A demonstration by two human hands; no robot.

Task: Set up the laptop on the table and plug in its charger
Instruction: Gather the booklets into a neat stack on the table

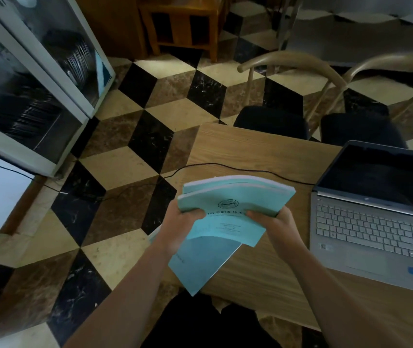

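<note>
Already the laptop (373, 217) sits open at the right edge of the table (250, 151), screen dark, its hinge line running roughly along that edge's far-to-near direction. A black charger cable (225, 165) runs from the laptop's left rear corner across the tabletop, over the table's left edge and down to the floor. Both hands are occupied: the left hand (180, 219) and right hand (273, 221) each grip the near edge of a stack of teal booklets (233, 199), held above the table's near-left corner. The laptop lies to the right of the hands, nearer the right one. Whether the cable's far end is plugged in cannot be told.
</note>
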